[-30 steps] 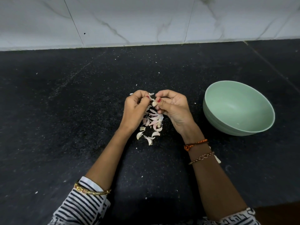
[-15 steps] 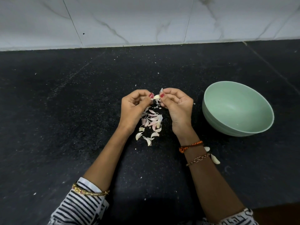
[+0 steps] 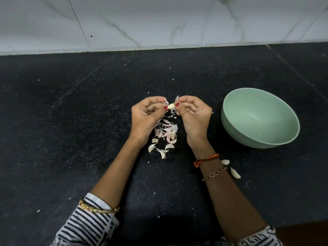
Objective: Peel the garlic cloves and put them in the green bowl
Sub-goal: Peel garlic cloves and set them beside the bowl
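I am in the peeling step: my left hand (image 3: 146,113) and right hand (image 3: 193,112) both pinch one garlic clove (image 3: 171,106) above the pile of skins (image 3: 166,132). Next I must carry it right, to the green bowl (image 3: 234,126), which looks empty.

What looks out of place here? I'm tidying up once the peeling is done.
Two cloves lie on the black counter beside the right wrist, apart from the main garlic pile between the hands. The green bowl appears empty. Small skin flecks are scattered over the counter.
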`<state>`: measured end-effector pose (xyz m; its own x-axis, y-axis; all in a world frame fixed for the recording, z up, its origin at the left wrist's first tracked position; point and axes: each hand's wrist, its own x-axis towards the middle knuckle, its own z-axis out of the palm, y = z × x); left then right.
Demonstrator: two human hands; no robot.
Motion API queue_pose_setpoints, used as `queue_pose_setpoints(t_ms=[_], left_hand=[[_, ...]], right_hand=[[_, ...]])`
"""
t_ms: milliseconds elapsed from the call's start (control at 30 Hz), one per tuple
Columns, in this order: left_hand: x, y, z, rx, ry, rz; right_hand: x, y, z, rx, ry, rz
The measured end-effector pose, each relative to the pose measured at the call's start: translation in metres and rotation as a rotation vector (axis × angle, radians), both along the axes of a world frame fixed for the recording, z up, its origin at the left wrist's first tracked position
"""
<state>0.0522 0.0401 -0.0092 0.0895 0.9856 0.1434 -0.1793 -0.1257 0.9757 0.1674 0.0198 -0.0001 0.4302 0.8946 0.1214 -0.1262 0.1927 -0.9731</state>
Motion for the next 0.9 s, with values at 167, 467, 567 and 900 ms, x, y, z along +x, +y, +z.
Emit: queue_pose_setpoints(t_ms=[167,467,567,900], left_hand=[[0.0,-0.001,0.002,-0.002,-0.026,0.004],[0.002,0.0,0.002,0.032,0.01,0.043],[0.002,0.0,0.001,0.049,0.014,0.053],[0.002,0.0,0.002,0.021,-0.013,0.088]], right_hand=[[-0.001,0.002,-0.003,0.022,-0.041,-0.042],[-0.005,0.002,-0.007,0.058,-0.139,-0.122],[-0.007,0.001,-0.006,0.077,-0.178,-0.142],[-0.004,-0.002,0.005,-0.16,0.294,0.195]])
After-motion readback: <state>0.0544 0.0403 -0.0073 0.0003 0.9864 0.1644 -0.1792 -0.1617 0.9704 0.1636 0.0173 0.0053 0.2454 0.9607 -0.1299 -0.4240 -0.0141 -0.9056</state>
